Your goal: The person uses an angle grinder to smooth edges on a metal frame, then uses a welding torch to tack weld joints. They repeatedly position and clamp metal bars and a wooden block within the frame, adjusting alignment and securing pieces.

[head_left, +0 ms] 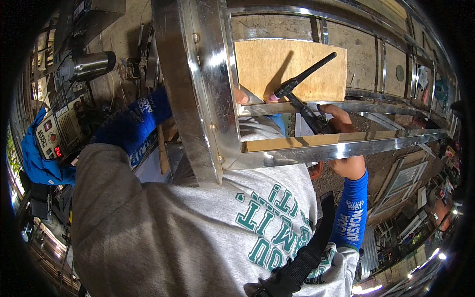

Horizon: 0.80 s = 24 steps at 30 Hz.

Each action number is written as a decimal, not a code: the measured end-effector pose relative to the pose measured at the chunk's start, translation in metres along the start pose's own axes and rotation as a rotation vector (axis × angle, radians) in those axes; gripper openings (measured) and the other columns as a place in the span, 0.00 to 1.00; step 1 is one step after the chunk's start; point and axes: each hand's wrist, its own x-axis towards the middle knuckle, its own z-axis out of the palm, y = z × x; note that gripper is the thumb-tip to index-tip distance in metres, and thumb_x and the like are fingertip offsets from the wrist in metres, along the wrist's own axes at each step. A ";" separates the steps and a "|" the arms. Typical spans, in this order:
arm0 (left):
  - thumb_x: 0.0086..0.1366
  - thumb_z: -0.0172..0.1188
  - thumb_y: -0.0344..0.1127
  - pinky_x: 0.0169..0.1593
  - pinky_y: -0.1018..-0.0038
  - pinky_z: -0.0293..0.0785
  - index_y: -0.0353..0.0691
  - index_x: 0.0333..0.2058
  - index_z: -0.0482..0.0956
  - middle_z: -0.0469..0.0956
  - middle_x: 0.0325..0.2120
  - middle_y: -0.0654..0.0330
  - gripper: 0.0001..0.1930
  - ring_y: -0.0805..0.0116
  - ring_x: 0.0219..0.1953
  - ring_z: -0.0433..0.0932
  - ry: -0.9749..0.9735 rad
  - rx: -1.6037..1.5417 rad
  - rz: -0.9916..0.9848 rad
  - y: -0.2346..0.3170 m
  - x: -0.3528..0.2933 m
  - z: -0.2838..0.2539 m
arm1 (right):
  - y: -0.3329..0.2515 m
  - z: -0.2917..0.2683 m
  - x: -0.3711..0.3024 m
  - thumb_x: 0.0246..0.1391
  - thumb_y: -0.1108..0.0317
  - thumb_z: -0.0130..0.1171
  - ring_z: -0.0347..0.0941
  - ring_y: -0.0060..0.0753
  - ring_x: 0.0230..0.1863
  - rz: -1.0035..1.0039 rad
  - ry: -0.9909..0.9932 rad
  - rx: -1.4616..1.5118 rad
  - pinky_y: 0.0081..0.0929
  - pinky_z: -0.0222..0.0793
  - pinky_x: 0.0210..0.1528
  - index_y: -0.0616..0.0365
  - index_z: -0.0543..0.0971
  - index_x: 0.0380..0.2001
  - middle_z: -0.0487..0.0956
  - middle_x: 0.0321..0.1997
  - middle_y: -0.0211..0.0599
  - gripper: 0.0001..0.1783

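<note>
My right hand [341, 123] grips a black welding torch [302, 84]. Its nozzle points up and to the right over a plywood board [292, 64]. A polished steel frame [198, 74] crosses in front of my chest. Most of my left hand [241, 95] is hidden behind the frame's upright bar. Only its fingertips show, pinching a small triangular steel piece [252, 97] against the inner corner of the frame, close to the torch head. Both forearms wear blue sleeves, and I have on a grey sweatshirt.
A welding machine [59, 131] with a red display stands at the left, a blue cloth [37, 158] beside it. A shiny metal cylinder [91, 64] lies above it. More steel bars [381, 59] run at the upper right. A black strap [307, 252] crosses my chest.
</note>
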 end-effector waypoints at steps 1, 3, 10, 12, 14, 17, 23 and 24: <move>0.71 0.48 0.70 0.13 0.76 0.67 0.47 0.24 0.71 0.69 0.12 0.64 0.31 0.80 0.13 0.69 -0.001 0.000 0.001 0.001 0.001 -0.001 | -0.001 0.000 0.000 0.52 0.81 0.58 0.75 0.48 0.61 0.013 0.000 0.014 0.38 0.72 0.61 0.71 0.69 0.61 0.70 0.66 0.53 0.30; 0.72 0.48 0.70 0.13 0.76 0.67 0.48 0.25 0.70 0.69 0.12 0.64 0.31 0.80 0.13 0.69 -0.006 0.004 0.005 0.000 0.003 -0.003 | -0.003 0.001 0.000 0.52 0.80 0.58 0.74 0.49 0.62 0.076 0.008 0.067 0.38 0.72 0.61 0.71 0.69 0.61 0.70 0.66 0.53 0.31; 0.72 0.48 0.69 0.13 0.76 0.66 0.48 0.25 0.69 0.68 0.12 0.65 0.30 0.81 0.13 0.68 -0.037 0.001 0.026 -0.002 0.007 -0.012 | 0.003 0.000 0.000 0.52 0.81 0.56 0.74 0.49 0.63 -0.002 0.007 0.033 0.40 0.71 0.62 0.71 0.69 0.61 0.70 0.66 0.54 0.30; 0.72 0.48 0.69 0.14 0.76 0.67 0.49 0.26 0.69 0.68 0.13 0.66 0.29 0.81 0.14 0.68 -0.034 0.021 0.043 -0.004 0.006 -0.011 | 0.003 0.000 0.000 0.52 0.82 0.56 0.73 0.49 0.64 -0.010 0.013 0.020 0.40 0.71 0.63 0.72 0.69 0.61 0.70 0.66 0.54 0.30; 0.72 0.47 0.70 0.14 0.76 0.67 0.49 0.26 0.70 0.68 0.12 0.66 0.30 0.82 0.14 0.69 -0.038 -0.035 0.041 -0.014 0.017 -0.017 | 0.003 -0.001 0.000 0.52 0.82 0.56 0.73 0.50 0.64 -0.013 0.004 0.024 0.41 0.70 0.64 0.71 0.69 0.61 0.70 0.66 0.54 0.30; 0.72 0.46 0.70 0.14 0.76 0.68 0.48 0.26 0.70 0.67 0.12 0.66 0.30 0.82 0.14 0.69 -0.022 -0.089 -0.032 -0.011 0.016 -0.013 | 0.005 -0.001 0.000 0.52 0.82 0.57 0.72 0.51 0.64 -0.004 0.006 0.038 0.41 0.70 0.64 0.71 0.69 0.61 0.70 0.66 0.54 0.30; 0.71 0.48 0.71 0.15 0.76 0.69 0.47 0.25 0.70 0.67 0.11 0.65 0.31 0.81 0.14 0.69 -0.064 0.002 0.038 -0.012 0.016 -0.016 | 0.003 -0.001 0.002 0.51 0.82 0.58 0.73 0.52 0.64 -0.025 -0.008 0.017 0.42 0.68 0.66 0.72 0.69 0.61 0.71 0.65 0.54 0.31; 0.70 0.49 0.71 0.15 0.76 0.69 0.48 0.25 0.70 0.67 0.11 0.65 0.31 0.81 0.14 0.68 -0.055 0.013 0.052 -0.012 0.017 -0.016 | 0.003 -0.001 0.003 0.51 0.82 0.58 0.73 0.52 0.64 -0.025 -0.007 0.024 0.42 0.68 0.67 0.72 0.69 0.60 0.71 0.65 0.54 0.31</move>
